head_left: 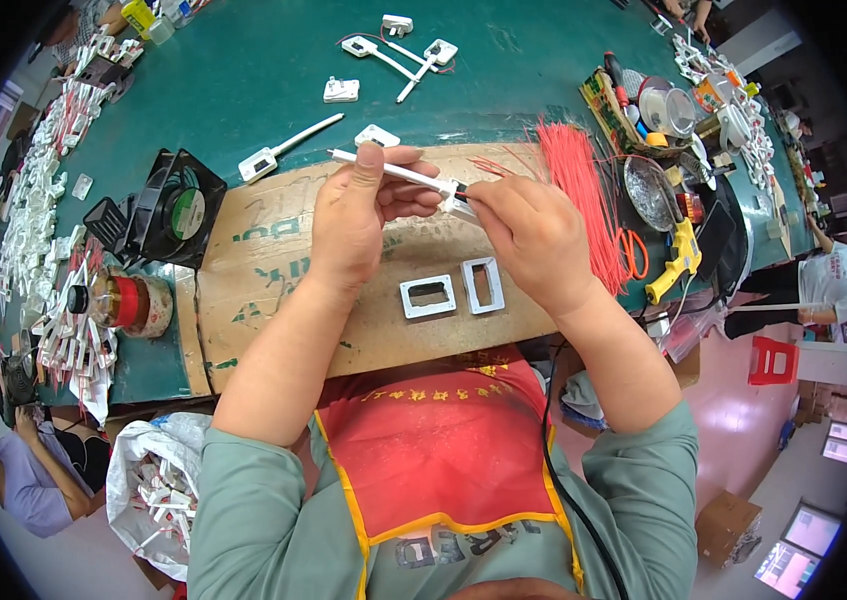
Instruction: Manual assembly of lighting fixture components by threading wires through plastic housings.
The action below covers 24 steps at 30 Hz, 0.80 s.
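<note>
Both hands meet above the cardboard sheet (274,260): my left hand (354,225) pinches the white rod (394,172), my right hand (534,235) grips its end piece (459,205), so I judge fitting underway, needing steady alignment.

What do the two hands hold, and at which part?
The left hand pinches a white rod near its middle. The right hand pinches the small white block at the rod's right end.

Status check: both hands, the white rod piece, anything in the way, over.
Left hand grips white rod. Right hand pinches its boxed end. Two white frames lie on cardboard below, clear of the hands.
</note>
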Each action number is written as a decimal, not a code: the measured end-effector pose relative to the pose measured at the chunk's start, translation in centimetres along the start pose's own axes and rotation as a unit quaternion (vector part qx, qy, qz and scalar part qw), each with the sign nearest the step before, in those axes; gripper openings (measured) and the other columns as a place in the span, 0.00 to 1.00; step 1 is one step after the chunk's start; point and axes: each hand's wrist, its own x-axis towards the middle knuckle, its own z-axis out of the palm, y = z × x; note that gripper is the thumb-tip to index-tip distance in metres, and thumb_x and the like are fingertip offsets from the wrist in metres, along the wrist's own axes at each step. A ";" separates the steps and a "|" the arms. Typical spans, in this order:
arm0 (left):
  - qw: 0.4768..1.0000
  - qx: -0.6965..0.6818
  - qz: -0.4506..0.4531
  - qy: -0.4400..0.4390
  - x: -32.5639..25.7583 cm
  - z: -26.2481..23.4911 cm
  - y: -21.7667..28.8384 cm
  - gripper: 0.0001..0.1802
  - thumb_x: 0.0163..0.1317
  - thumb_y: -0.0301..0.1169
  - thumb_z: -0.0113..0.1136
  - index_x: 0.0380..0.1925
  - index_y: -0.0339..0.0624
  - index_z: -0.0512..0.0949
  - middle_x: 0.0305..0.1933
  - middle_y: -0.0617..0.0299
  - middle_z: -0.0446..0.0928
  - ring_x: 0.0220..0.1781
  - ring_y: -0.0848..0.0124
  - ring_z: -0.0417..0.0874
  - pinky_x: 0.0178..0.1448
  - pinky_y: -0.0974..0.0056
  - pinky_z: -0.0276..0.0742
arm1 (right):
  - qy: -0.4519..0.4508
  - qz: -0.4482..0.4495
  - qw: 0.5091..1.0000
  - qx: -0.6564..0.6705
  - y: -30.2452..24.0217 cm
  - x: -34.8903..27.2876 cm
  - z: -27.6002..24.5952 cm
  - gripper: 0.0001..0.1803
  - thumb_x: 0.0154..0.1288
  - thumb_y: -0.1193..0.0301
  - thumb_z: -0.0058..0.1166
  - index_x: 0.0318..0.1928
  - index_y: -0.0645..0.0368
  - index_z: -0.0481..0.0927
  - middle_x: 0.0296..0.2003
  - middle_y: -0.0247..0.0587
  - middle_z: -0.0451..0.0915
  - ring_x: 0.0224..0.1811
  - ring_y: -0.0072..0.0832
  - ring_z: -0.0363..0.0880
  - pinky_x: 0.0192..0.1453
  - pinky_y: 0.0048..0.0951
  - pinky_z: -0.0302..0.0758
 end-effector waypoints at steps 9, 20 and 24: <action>1.000 0.021 -0.015 0.015 0.0 0.0 -0.3 0.31 0.68 0.52 0.48 0.45 0.28 0.73 0.39 0.46 0.80 0.35 0.66 0.85 0.41 0.65 0.83 | -0.039 -0.054 0.997 -0.044 0.4 -0.3 -0.3 0.08 0.54 0.73 0.54 0.36 0.55 0.78 0.29 0.35 0.77 0.32 0.35 0.77 0.37 0.35 0.70; 0.999 0.024 -0.012 0.019 0.0 0.0 -0.6 0.32 0.69 0.53 0.44 0.46 0.29 0.73 0.39 0.47 0.81 0.34 0.66 0.84 0.40 0.62 0.82 | -0.070 -0.132 0.986 -0.073 0.7 0.8 0.0 0.07 0.52 0.72 0.49 0.34 0.54 0.74 0.26 0.34 0.73 0.30 0.33 0.76 0.37 0.34 0.70; 0.999 0.035 -0.008 0.019 0.0 -0.1 -0.5 0.31 0.69 0.52 0.44 0.45 0.29 0.74 0.39 0.47 0.80 0.33 0.65 0.84 0.40 0.62 0.82 | -0.080 -0.110 0.991 -0.018 0.8 0.8 0.2 0.08 0.53 0.72 0.53 0.36 0.55 0.76 0.26 0.37 0.75 0.30 0.34 0.78 0.36 0.35 0.71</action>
